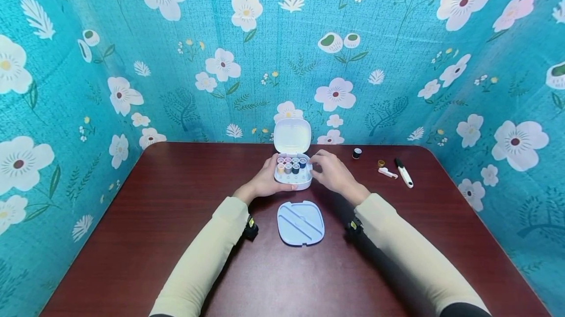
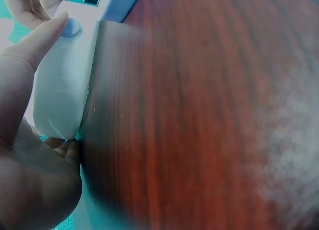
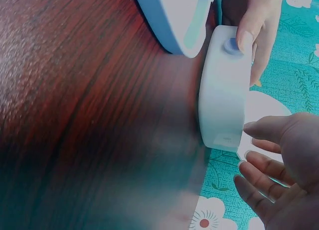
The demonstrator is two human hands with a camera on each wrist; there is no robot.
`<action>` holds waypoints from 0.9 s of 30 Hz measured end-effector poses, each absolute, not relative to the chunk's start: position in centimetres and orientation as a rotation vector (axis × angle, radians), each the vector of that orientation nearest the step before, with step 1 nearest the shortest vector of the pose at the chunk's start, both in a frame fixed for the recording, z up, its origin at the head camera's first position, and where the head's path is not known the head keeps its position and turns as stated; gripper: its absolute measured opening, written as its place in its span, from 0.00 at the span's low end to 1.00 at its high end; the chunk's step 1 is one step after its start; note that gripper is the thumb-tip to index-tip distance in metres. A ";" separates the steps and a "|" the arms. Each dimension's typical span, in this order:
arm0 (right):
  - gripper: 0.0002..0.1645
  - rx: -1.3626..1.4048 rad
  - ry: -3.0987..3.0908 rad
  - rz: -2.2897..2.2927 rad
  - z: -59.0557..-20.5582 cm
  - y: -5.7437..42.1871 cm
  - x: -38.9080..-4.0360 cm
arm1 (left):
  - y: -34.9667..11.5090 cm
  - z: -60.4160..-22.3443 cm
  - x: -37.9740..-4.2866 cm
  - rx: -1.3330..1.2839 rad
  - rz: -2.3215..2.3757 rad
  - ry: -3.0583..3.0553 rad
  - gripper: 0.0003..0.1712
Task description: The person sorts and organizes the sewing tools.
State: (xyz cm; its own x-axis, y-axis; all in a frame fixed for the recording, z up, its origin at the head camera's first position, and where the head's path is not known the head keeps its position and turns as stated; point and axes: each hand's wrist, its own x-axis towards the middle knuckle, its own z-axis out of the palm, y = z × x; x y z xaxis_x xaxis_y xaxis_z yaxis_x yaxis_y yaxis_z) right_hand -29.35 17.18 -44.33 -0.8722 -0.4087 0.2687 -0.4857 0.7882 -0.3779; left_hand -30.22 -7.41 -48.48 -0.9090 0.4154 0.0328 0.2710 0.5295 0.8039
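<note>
A small white sewing box (image 1: pixel 303 186) stands at the back of the table with its lid (image 1: pixel 292 135) raised. Inside, several small thread spools (image 1: pixel 288 168) sit upright in two rows. My left hand (image 1: pixel 264 179) grips the box from its left side, its thumb (image 2: pixel 52 33) at the round blue button (image 2: pixel 71 28) on the front. At the right side is my right hand (image 1: pixel 332 171), thumb tip right at the rim and the other fingers spread loosely past it. The right wrist view shows nothing between those fingers.
A pale blue tray (image 1: pixel 301 224) with slanted ridges lies in front of the box. To the right are a dark spool (image 1: pixel 357 153), a small gold ring-like piece (image 1: pixel 381 163), a pale pink-and-white piece (image 1: pixel 387 172) and a black-and-white tool (image 1: pixel 403 173). A flowered curtain (image 1: pixel 265 62) borders the table.
</note>
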 end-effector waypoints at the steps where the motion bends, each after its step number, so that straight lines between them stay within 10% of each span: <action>1: 0.17 0.704 -2.805 0.660 -44.3 17.2 -29.4 | -7.4 -48.5 -30.2 0.589 1.324 2.603 0.69; 27: 0.17 0.591 -2.827 0.687 -44.6 21.4 -29.6 | -7.4 -48.3 -30.1 0.557 1.305 2.601 0.72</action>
State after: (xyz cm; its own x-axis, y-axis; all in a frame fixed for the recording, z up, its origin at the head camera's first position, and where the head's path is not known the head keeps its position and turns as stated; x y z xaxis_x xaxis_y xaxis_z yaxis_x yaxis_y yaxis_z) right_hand -29.59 21.44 -44.59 -0.9064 -0.3363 0.2558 -0.4161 0.8150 -0.4031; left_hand -30.10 -7.40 -48.27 -0.9140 0.4056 0.0081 0.2490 0.5452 0.8004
